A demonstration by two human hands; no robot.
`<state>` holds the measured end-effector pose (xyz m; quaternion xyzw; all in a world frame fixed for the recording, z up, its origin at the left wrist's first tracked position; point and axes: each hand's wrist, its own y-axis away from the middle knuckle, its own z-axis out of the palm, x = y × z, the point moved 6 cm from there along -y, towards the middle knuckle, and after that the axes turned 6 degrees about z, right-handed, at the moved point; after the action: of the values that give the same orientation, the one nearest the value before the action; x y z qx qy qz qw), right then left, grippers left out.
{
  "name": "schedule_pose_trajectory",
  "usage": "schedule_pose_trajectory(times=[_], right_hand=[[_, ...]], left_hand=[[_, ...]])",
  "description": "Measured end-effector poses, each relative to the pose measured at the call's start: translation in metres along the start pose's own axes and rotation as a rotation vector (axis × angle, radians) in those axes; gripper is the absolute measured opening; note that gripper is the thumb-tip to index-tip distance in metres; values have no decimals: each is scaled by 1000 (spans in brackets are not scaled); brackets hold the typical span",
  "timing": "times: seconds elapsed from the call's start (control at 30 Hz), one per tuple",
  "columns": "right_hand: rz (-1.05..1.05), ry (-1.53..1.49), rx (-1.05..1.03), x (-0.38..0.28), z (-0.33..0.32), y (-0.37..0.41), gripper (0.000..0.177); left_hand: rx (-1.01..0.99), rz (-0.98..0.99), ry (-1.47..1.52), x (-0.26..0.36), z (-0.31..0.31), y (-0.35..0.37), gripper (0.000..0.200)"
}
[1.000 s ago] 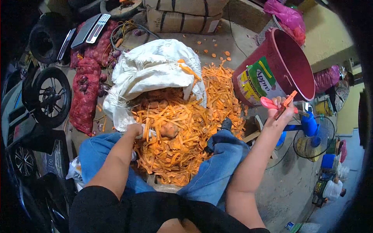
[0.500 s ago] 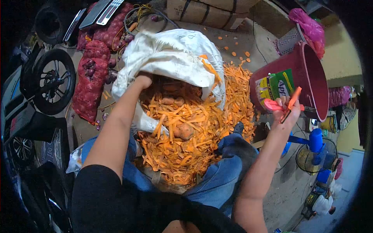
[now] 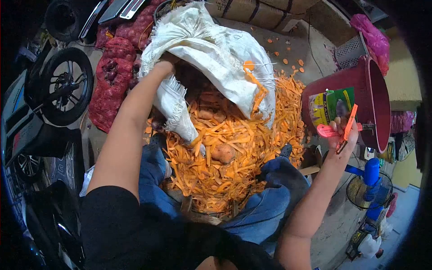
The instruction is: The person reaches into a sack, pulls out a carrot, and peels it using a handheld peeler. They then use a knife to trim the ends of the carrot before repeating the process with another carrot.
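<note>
White woven sack (image 3: 216, 49) lies over the orange peel pile (image 3: 234, 153); left grip (image 3: 164, 63) clenched on its rim at the mouth; right grip (image 3: 344, 137) clamps a pink peeler (image 3: 326, 131) just beside the maroon bucket (image 3: 355, 81), well apart from the sack.

Sack (image 3: 216, 45) blocks ahead; bucket (image 3: 360, 81) crowds right; peel heap (image 3: 225, 175) open.

Left arm (image 3: 128, 126) stretched forward, left hand (image 3: 165, 63) clenched; right arm (image 3: 315, 198) bent upward, right hand (image 3: 343, 135) fisted.
</note>
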<state>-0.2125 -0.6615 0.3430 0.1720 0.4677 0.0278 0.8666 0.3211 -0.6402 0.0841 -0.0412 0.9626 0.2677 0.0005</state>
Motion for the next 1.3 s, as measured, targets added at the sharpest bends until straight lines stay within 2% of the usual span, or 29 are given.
schedule_pose_trajectory(times=[0.07, 0.13, 0.2, 0.27, 0.3, 0.33, 0.37, 0.4, 0.47, 0.53, 0.6, 0.63, 0.7, 0.73, 0.8, 0.83, 0.87, 0.9, 0.93, 0.97, 1.0, 1.03, 1.1, 1.13, 1.17, 1.2, 1.27, 1.3], right_hand=[[12, 84, 33, 2, -2, 0, 15], [2, 75, 71, 5, 6, 4, 13], [-3, 70, 111, 8, 11, 8, 12], [29, 46, 55, 12, 18, 10, 13], [29, 47, 57, 13, 16, 9, 13], [32, 57, 26, 15, 15, 6, 14], [35, 69, -5, 15, 16, 5, 14], [34, 75, -3, 15, 17, 6, 14], [24, 107, 39, 15, 24, 11, 15], [26, 106, 70, 14, 24, 12, 15], [23, 104, 96, 16, 23, 11, 15], [12, 148, 87, 16, 23, 11, 16], [-1, 191, 86, 18, 21, 12, 17], [24, 199, 66, 20, 22, 12, 17], [43, 210, 46, 20, 14, 8, 18], [84, 191, -108, 21, 7, 1, 16], [126, 172, -263, 23, 10, 0, 16], [124, 176, -261, 23, 7, -2, 16], [110, 184, -147, 22, 3, -3, 16], [96, 190, -31, 22, -1, -3, 16], [97, 192, -29, 23, 7, 2, 16], [73, 218, 43, 22, 15, 9, 16], [53, 245, 114, 19, 5, 9, 17], [115, 198, -119, 19, -2, 0, 17], [177, 147, -352, 20, 0, -2, 18], [179, 143, -356, 22, 4, -1, 18], [88, 199, -56, 20, -1, 1, 16], [86, 192, -60, 20, 3, 2, 16]], left_hand=[[-2, 18, -14, 15, -7, 12, 23], [154, 87, -107, 64, -36, 55, 20], [209, 366, -187, 89, -6, 59, 19], [180, 585, -259, 107, 28, 75, 24], [145, 564, -256, 101, 49, 73, 25], [6, 423, -282, 93, 57, 74, 24], [-50, 295, -270, 79, 67, 70, 24], [-105, 167, -257, 60, 83, 66, 24], [-256, 46, -173, 8, 129, 43, 30], [-243, 30, -138, 7, 100, 53, 31], [239, 46, 282, 39, 4, 77, 37], [238, 48, 282, 45, -6, 71, 37], [34, -22, 345, 47, -7, 50, 50], [32, -18, 344, 46, -2, 43, 50], [221, -188, 492, 34, 12, 27, 63], [221, -184, 496, 34, 19, 21, 63], [303, -172, 485, 31, 23, 16, 60], [385, -161, 473, 27, 28, 11, 58], [384, -159, 475, 16, 49, -8, 58], [401, -82, 513, 3, 73, -36, 63], [417, -7, 550, -1, 84, -50, 69], [416, -6, 551, 13, 62, -30, 69], [237, -202, 549, 48, -1, 38, 58], [236, -205, 550, 46, 8, 33, 58], [252, -168, 379, 44, 21, 23, 61], [268, -130, 206, 43, 35, 16, 65], [288, -176, 97, 36, 58, 15, 66], [305, -218, -9, 31, 62, 16, 67]])
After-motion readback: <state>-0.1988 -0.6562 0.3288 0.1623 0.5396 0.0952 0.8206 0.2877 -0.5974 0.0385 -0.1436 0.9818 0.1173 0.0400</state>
